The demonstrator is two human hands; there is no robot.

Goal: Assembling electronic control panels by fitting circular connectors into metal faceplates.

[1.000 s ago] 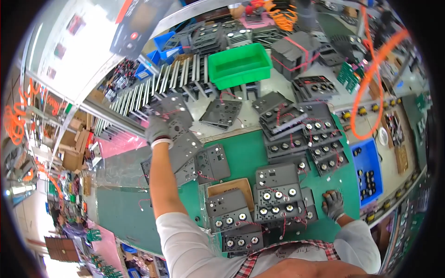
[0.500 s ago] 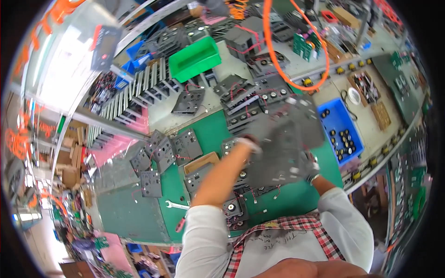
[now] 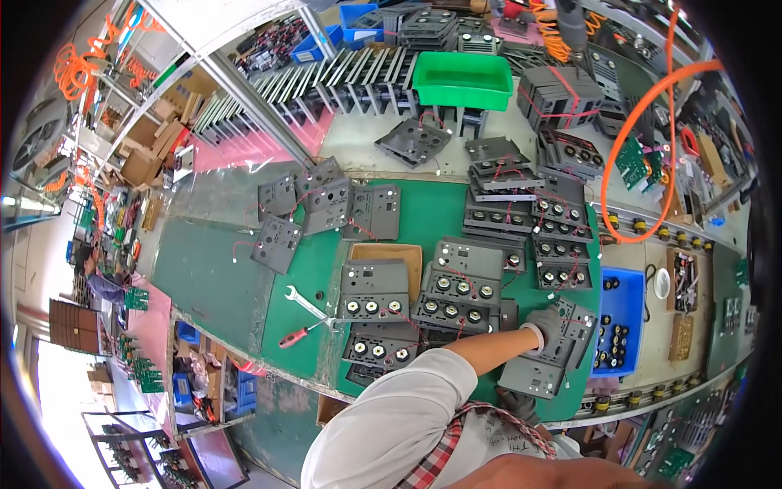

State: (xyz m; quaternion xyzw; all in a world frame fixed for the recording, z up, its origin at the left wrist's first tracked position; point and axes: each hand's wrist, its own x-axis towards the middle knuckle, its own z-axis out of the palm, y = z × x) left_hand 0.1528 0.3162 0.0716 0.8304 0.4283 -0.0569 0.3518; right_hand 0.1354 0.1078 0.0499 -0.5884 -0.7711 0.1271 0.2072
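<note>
My left hand (image 3: 544, 324), in a grey glove, reaches across to the right and grips the left edge of a dark grey panel (image 3: 577, 330) with round holes. A second such panel (image 3: 529, 375) lies against it on the near side. At that panel's near edge is my right hand (image 3: 520, 403) in a dark glove, its fingers partly hidden beneath the panel. To the left, grey panels fitted with round speaker-like parts (image 3: 460, 285) stand in overlapping rows on the green mat (image 3: 423, 200).
A wrench (image 3: 305, 301) and a red-handled screwdriver (image 3: 293, 337) lie left of the rows. Loose panels (image 3: 326, 205) sit farther left. Right is a blue bin (image 3: 621, 306) of small round parts; a green tray (image 3: 463, 80) stands behind. An orange hose (image 3: 607, 191) hangs at right.
The panels, blurred and held up over the rows before, are now lower at the mat's near right. Both hands have come down with them. The whole view has swung leftward.
</note>
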